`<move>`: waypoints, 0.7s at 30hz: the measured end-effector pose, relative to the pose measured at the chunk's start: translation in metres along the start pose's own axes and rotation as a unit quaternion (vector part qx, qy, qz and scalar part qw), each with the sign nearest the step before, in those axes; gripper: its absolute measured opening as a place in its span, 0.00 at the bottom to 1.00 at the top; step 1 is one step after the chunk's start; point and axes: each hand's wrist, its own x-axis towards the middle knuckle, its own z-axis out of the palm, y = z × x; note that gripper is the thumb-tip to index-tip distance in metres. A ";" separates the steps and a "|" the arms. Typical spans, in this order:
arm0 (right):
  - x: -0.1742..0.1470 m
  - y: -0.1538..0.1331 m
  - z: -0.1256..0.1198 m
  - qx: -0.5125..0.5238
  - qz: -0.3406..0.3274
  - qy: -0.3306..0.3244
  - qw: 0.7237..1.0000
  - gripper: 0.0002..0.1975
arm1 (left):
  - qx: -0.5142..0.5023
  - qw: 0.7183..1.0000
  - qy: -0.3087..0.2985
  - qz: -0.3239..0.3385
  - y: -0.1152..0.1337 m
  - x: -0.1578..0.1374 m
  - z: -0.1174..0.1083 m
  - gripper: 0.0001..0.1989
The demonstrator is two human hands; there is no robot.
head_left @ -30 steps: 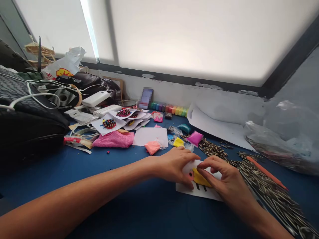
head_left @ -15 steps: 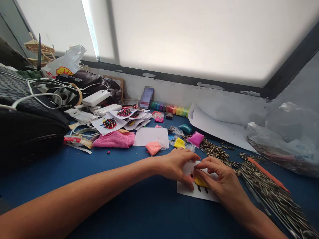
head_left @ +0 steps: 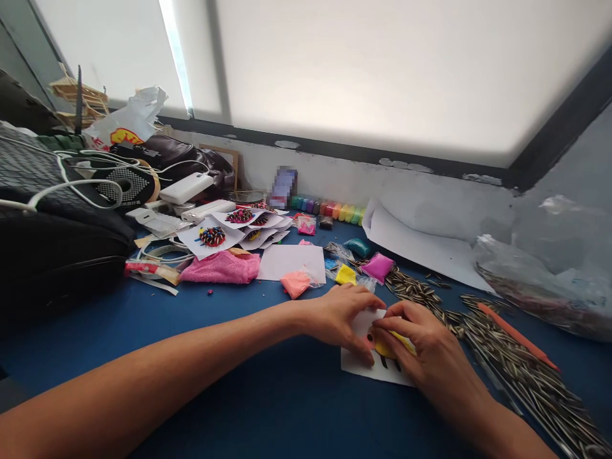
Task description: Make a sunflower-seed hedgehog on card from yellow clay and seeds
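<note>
Left hand (head_left: pixel 342 319) flat, fingers pressing down a small white paper card (head_left: pixel 356 366) on the blue table (head_left: pixel 229 395), right hand (head_left: pixel 421 350) pinching soft yellow clay (head_left: pixel 385 349) on that card, striped sunflower seeds (head_left: pixel 516 376) piled just beside

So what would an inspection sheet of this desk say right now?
Surface: blue table.
Job's things: white paper card with yellow clay pressed on it.
Clutter: sunflower seeds, clay packets, pink cloth, orange stick, plastic bag.
Hands: left hand steadies the card; right hand presses the clay.
Cables: white cable over black bags.
Surroundings: bright window.
</note>
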 end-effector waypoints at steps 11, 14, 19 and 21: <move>-0.009 0.001 -0.002 -0.123 -0.091 -0.042 0.987 0.14 | -0.008 1.000 -0.003 0.013 -0.004 0.001 0.001 0.33; -0.009 0.003 -0.001 -0.160 -0.115 -0.033 0.980 0.14 | -0.004 1.000 -0.003 0.014 -0.004 0.001 0.001 0.32; -0.008 0.003 -0.001 -0.184 -0.130 -0.028 0.974 0.15 | -0.002 1.000 0.000 0.013 -0.006 0.001 0.002 0.33; -0.008 0.002 -0.002 -0.188 -0.130 -0.026 0.973 0.16 | 0.000 1.000 -0.001 0.015 -0.007 0.001 0.002 0.33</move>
